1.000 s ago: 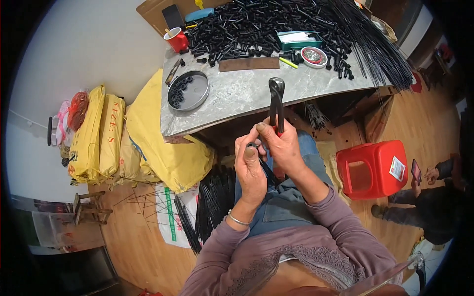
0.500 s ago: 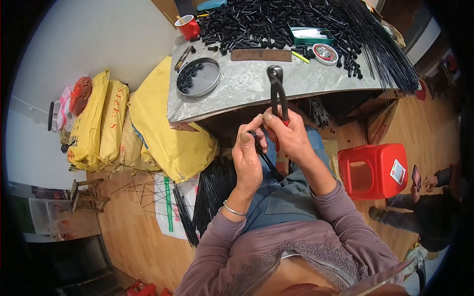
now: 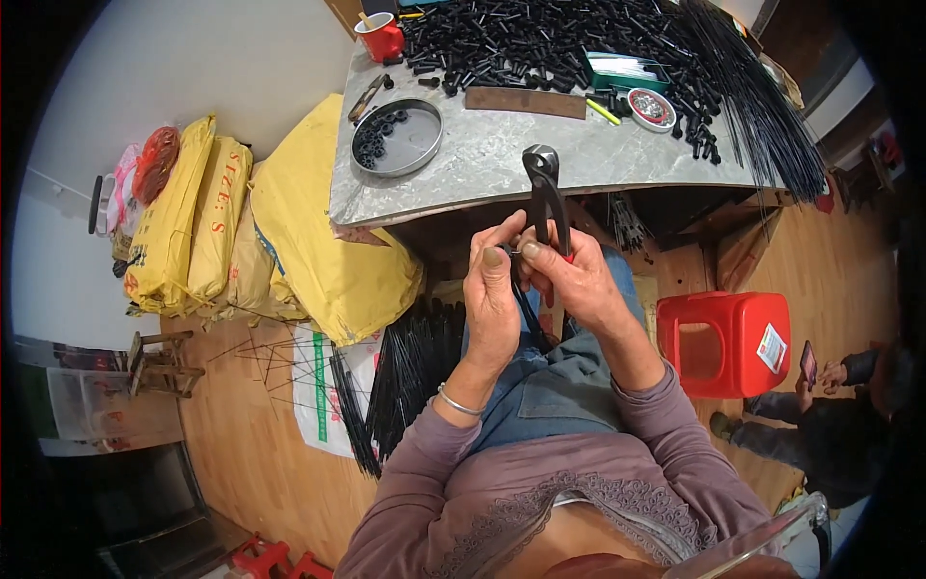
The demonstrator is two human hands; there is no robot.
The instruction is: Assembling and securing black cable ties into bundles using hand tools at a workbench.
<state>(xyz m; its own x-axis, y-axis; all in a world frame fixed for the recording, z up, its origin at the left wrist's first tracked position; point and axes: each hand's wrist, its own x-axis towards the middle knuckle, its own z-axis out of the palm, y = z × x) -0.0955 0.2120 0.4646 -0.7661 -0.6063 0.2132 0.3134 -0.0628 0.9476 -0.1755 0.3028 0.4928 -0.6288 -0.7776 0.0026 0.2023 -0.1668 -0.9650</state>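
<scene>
My right hand (image 3: 586, 288) is wrapped round a pair of pincers (image 3: 543, 179) with a black head and a bit of red grip showing. Their jaws point away from me, just short of the table edge. My left hand (image 3: 494, 314) is closed round thin black rods (image 3: 527, 311) that hang down toward my lap. Both hands meet above my knees, the right thumb tip close to the left fingers. A small shiny bit lies between the fingertips, too small to make out.
The grey table (image 3: 463, 164) bears a round metal tray (image 3: 421, 135) with black rings, a heap of black bolts (image 3: 511, 43), a green box (image 3: 627, 82) and long black rods (image 3: 762, 106). Yellow sacks (image 3: 328, 241) stand left, a red stool (image 3: 738, 343) right. Beyond it, a person (image 3: 839, 425) holds a phone.
My right hand and the pincers have drawn slightly toward me, and the fingertips of both hands have come closer together. The whole view has shifted a little.
</scene>
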